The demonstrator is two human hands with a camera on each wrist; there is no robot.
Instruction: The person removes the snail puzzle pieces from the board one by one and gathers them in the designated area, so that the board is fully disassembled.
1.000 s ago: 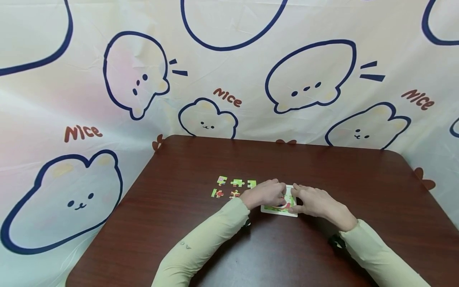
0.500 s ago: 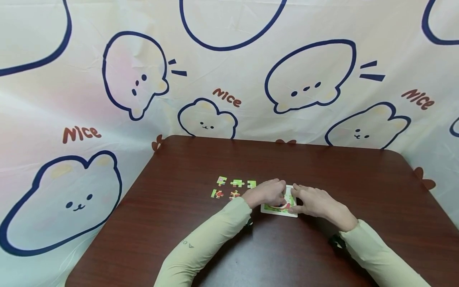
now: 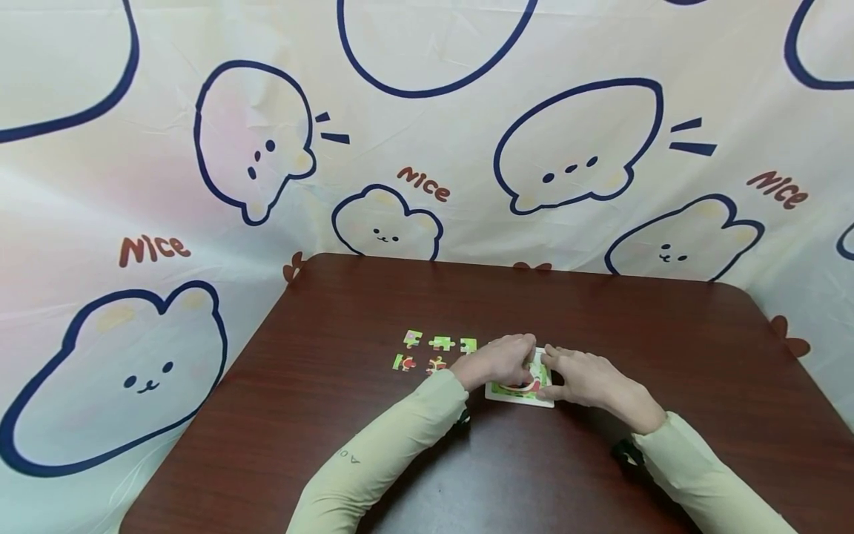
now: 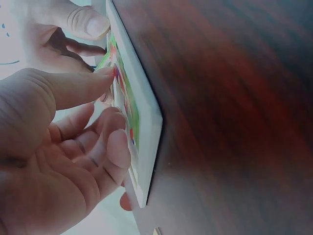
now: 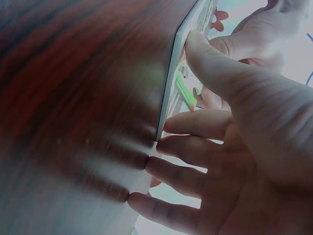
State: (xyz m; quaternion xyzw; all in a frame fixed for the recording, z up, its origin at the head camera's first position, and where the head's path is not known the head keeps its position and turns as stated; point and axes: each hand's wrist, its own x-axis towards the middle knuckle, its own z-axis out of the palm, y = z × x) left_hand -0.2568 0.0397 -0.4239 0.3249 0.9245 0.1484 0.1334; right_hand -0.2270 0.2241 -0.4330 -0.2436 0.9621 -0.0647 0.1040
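Observation:
A white-rimmed puzzle board (image 3: 520, 401) with a green and red picture lies on the table under both hands. My left hand (image 3: 499, 359) reaches over its left part, thumb and curled fingers pinching a puzzle piece. In the right wrist view this green-edged puzzle piece (image 5: 186, 93) stands tilted up from the board; the fingers hide much of it. My right hand (image 3: 590, 377) is at the board's right side. Its thumb rests on the rim and its fairly straight fingers touch the board's edge and the table, as the right wrist view shows.
Several loose puzzle pieces (image 3: 442, 343) lie in two rows left of the board, partly behind the left wrist. The dark brown table (image 3: 373, 297) is bordered by a hanging cloth (image 3: 467, 148) printed with cartoon bears at the back and sides.
Both hands stay almost in place at the board. The left hand shifts very slightly; the loose pieces lie as before.

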